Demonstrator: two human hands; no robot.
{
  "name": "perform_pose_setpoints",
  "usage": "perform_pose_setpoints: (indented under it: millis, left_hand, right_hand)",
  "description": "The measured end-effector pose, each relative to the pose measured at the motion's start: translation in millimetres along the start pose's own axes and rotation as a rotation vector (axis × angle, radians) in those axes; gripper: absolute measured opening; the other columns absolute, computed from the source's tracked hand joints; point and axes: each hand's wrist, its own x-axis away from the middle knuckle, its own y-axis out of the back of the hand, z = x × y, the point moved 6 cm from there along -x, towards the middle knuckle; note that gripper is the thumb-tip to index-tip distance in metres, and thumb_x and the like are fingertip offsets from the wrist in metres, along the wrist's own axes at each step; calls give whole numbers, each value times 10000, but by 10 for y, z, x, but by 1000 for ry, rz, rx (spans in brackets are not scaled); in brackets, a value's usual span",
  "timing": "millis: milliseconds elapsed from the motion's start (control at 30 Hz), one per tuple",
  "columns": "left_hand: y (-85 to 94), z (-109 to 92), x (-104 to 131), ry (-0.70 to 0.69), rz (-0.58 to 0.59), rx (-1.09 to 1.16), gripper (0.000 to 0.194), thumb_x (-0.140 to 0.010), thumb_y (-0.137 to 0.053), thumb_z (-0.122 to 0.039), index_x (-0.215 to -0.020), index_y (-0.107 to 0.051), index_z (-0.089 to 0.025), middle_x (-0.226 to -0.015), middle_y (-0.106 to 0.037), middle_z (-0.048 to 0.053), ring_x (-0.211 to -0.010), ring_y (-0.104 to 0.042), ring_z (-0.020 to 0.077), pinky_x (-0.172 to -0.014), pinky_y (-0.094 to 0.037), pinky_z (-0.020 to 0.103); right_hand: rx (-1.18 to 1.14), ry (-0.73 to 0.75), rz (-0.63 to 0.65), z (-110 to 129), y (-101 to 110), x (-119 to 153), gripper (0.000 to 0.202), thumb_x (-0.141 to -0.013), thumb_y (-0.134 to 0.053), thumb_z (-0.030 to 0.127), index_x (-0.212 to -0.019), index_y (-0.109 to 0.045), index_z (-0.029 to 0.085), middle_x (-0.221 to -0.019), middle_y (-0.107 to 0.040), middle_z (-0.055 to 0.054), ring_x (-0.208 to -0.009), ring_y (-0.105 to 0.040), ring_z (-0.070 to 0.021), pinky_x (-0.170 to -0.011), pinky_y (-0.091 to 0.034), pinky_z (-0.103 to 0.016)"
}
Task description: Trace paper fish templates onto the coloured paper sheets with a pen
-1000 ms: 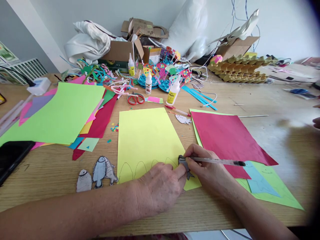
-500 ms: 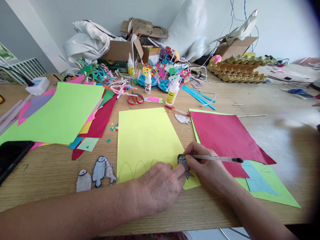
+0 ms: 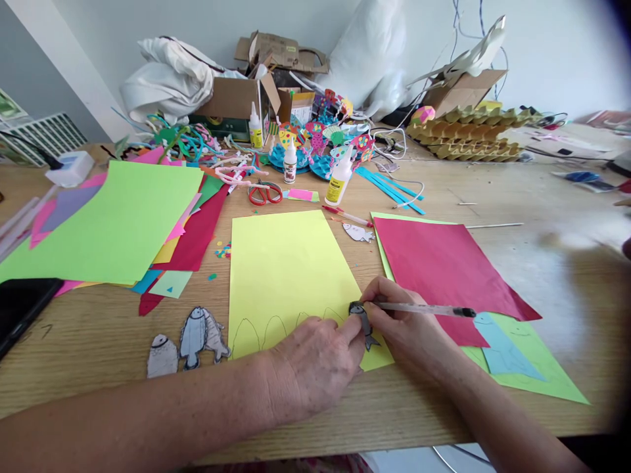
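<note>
A yellow paper sheet [image 3: 286, 263] lies in front of me, with several pencil-thin fish outlines along its near edge. On its lower right corner lies a small grey fish cutout [image 3: 359, 316]. My left hand [image 3: 320, 358] rests on the sheet, its fingers closed and pressing on the cutout's edge. In my right hand [image 3: 397, 309] a clear pen with a dark end [image 3: 434, 309] is pinched, its tip hidden at the fish's head. Left of the sheet are a pale fish cutout [image 3: 162, 358] and two overlapping fish cutouts [image 3: 193, 334].
Red paper [image 3: 438, 269] covers green sheets on the right, beside a blue fish shape [image 3: 507, 351]. Coloured papers [image 3: 133, 217] and a black phone [image 3: 27, 302] are at left. Red scissors [image 3: 265, 193], a glue bottle [image 3: 338, 180] and a white fish cutout [image 3: 357, 232] lie beyond.
The view has shifted very slightly. Both hands stay at the grey fish cutout, the pen tilted almost as before.
</note>
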Motion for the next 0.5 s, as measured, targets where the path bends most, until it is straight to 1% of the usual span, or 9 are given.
perform_pose_setpoints:
  millis: [167,300,400,500]
  left_hand:
    - [27,-12,-5,0,13,-22,205,-876,-397,-161,-1041,-505,-108,-1035,-524,99,-764,-559,194,-547,-505,307]
    - [40,-14,-10,-2,23,-29,203,-878,-397,-163,-1037,-508,-106,-1056,-526,106,-802,-567,199,-558,-517,301]
    - [18,-16,-8,-13,37,-35,201,-880,-393,-164,-1030,-514,-107,-1042,-536,103,-834,-572,209,-562,-522,299]
    - [-9,-17,2,-8,17,-47,246,-884,-378,-160,-1091,-493,-92,-1102,-527,124,-892,-573,222,-602,-532,308]
  right_hand:
    - [-23,-6,7,-13,5,-3,79,-719,-457,150,-672,-442,211,-527,-438,65,-483,-362,-91,-410,-290,-204]
    - [-21,1,18,-27,13,-1,78,-721,-455,142,-679,-452,208,-544,-455,60,-496,-374,-91,-428,-304,-206]
    - [-45,-11,16,-42,12,-1,79,-720,-460,145,-673,-448,208,-527,-445,66,-488,-372,-88,-420,-294,-202]
    - [-90,-8,-12,-53,22,1,63,-722,-464,162,-678,-452,205,-529,-444,65,-494,-364,-87,-424,-300,-201]
